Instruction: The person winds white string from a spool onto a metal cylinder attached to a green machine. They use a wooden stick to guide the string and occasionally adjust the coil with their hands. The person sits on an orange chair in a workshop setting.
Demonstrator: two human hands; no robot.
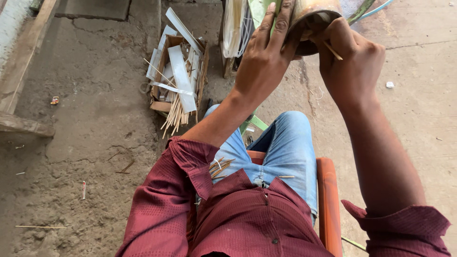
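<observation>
My left hand lies flat against the side of a brown bamboo-like tube at the top of the head view, fingers stretched upward along it. My right hand grips the tube's open end from the right and pinches a thin wooden sliver between its fingers. Both sleeves are dark red. Several thin slivers rest on my lap, on blue jeans.
I sit on an orange seat. To the left on the ground, an open cardboard box holds white strips and a bundle of thin sticks. Pale strips hang at the top centre. Loose sticks lie scattered over the dirt floor.
</observation>
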